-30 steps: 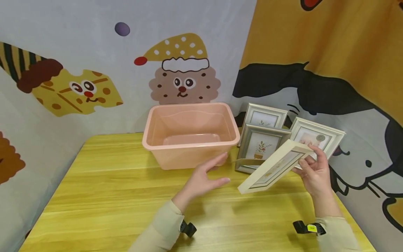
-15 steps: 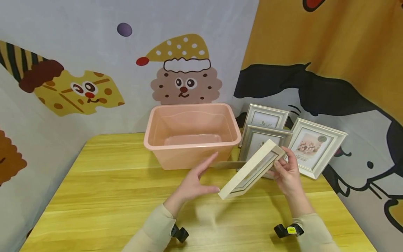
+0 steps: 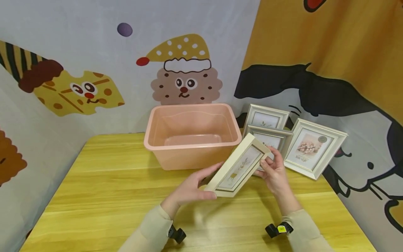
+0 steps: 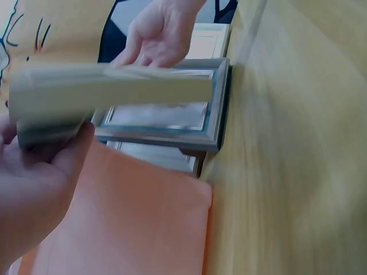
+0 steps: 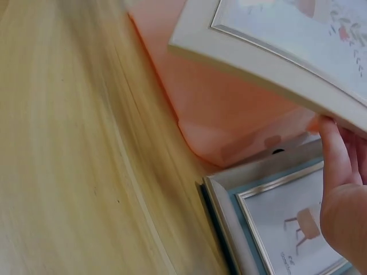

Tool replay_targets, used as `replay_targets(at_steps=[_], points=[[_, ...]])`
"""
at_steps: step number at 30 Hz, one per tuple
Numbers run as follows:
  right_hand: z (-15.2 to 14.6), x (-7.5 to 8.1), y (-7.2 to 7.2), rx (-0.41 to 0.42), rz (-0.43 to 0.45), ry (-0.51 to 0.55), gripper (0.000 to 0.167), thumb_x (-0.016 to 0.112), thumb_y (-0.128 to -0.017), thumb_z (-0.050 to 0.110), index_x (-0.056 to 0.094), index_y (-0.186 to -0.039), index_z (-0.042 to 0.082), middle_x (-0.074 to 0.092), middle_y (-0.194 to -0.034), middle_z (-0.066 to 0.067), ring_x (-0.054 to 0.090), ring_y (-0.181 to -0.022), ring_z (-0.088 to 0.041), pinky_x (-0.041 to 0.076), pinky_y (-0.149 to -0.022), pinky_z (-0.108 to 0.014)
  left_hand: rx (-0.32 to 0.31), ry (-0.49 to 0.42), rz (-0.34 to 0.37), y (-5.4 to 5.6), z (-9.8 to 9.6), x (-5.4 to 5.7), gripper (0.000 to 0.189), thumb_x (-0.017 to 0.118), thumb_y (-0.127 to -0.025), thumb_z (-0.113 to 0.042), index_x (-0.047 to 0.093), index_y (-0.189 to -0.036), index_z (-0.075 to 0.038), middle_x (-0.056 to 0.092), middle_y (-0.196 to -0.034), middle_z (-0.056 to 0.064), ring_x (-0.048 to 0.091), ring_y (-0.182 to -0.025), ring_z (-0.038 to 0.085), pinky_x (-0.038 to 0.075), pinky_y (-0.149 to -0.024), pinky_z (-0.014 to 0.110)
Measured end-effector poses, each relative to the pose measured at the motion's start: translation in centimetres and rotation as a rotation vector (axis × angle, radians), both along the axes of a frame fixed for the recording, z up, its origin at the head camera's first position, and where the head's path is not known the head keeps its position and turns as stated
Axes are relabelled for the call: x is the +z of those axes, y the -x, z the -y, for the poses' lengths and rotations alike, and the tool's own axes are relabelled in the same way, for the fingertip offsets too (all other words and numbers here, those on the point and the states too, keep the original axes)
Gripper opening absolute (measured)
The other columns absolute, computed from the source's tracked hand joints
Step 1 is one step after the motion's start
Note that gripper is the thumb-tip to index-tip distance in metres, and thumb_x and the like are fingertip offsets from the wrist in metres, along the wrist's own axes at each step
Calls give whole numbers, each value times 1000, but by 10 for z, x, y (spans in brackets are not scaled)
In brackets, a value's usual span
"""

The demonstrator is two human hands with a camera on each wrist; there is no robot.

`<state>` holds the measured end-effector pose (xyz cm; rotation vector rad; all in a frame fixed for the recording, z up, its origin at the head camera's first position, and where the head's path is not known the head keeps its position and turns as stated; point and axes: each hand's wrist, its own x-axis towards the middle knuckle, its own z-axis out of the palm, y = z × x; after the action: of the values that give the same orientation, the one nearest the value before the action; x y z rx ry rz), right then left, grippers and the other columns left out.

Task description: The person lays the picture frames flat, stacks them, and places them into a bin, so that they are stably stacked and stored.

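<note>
The cream frame [image 3: 236, 171] is held tilted above the worktop [image 3: 104, 196], the right grip [image 3: 275, 173] pinching its upper end, the left grip [image 3: 189, 189] pinching the lower corner, thumb in front — narrow holds, so it could twist and slip. The silver frame [image 3: 267, 138] stands close behind and might get knocked over. A rear frame [image 3: 267, 119] and white frame [image 3: 308, 148] crowd the right; the pink tub [image 3: 192, 157] blocks space beyond.

in front of me, the yellow wood-grain table [image 3: 104, 196] carries a pink tub [image 3: 192, 157]; right of it stand a silvery frame [image 3: 286, 137], a paler frame [image 3: 267, 119] behind, and a white frame [image 3: 310, 148].
</note>
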<state>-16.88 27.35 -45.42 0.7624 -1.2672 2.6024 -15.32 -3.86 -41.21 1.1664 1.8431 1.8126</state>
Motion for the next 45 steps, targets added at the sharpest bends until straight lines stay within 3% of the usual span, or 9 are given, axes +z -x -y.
replay_targets(at_steps=[3,6,13,19,26,31,39,45], points=[[4,0,0,-28,15,-6,50,37,-99,-18,44,-140,10,68,-120,-14,69,-99,-28,61,-74,-44,40,20,-7,-6,0,0,85,80,-84,-23,35,-156,-21,48,-149,6,55,-125,22,48,-101,38],[7,-2,0,-44,19,-8,50,37,-98,-18,41,-141,7,68,-119,-15,70,-98,-28,61,-73,-43,59,17,-27,-10,1,-1,82,77,-85,-9,36,-155,-21,49,-147,6,57,-122,23,50,-100,39],[8,-4,0,-61,30,18,49,38,-99,-17,41,-141,8,69,-118,-15,70,-95,-27,61,-71,-41,74,-36,-86,-11,10,-5,75,71,-87,2,38,-154,-12,49,-147,11,57,-123,26,52,-96,41],[8,-5,-1,-80,49,52,50,35,-99,-18,46,-138,12,69,-118,-15,70,-97,-26,61,-70,-40,98,-106,-72,-12,17,-6,70,71,-84,10,44,-148,-2,48,-147,15,58,-122,28,53,-95,44],[15,-8,-1,-110,106,32,50,38,-98,-18,47,-135,14,69,-115,-12,70,-93,-25,61,-69,-38,227,-135,-13,-12,22,-9,53,74,-83,7,58,-134,5,59,-135,19,64,-108,27,58,-85,42],[18,-12,0,-86,131,11,50,38,-97,-19,43,-134,14,67,-116,-10,70,-93,-23,61,-70,-37,319,-170,-13,-9,31,-14,39,72,-83,11,64,-121,11,60,-130,24,63,-113,19,58,-83,36],[20,-15,0,-86,123,-151,55,46,-90,-25,50,-132,11,65,-115,-7,69,-93,-21,61,-74,-36,430,-185,-35,2,51,-23,32,70,-86,9,66,-118,11,63,-126,21,63,-112,15,58,-83,33],[19,-13,-2,-142,94,-367,56,56,-85,-25,56,-132,6,66,-118,-1,67,-92,-16,61,-73,-32,416,-210,15,7,66,-24,31,67,-87,12,62,-117,18,60,-126,30,66,-107,16,58,-80,39]])
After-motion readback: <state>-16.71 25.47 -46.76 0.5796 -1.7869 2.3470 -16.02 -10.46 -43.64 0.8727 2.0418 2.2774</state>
